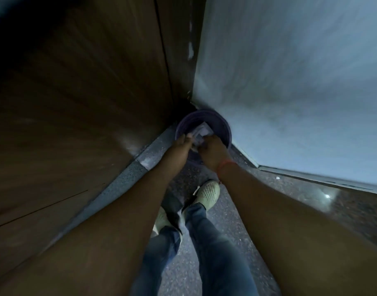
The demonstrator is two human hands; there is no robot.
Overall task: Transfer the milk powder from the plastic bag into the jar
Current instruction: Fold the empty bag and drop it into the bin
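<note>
Plastic bag point(200, 134) — a pale, crumpled thing, blurred in the dim light — sits between both hands over the open mouth of a round purple bin point(225, 130) that stands on the floor in a corner. Whether any powder shows in or on the bag cannot be made out.

At the bag's near-left edge the left hand point(183, 144) curls its fingers against the plastic; the right hand point(213, 149) closes over the bag's right side, fingers bent down into the bin's mouth. Just how firm either grip is cannot be told. A red thread band point(224, 166) circles the right wrist.

Behind the bin, a wood-grain panel point(87, 103) on the left meets a pale wall point(290, 82) on the right. Below the arms lies a dark speckled floor point(258, 182), with the person's blue jeans point(204, 242) and a light perforated shoe point(208, 193) pointing toward the bin.
</note>
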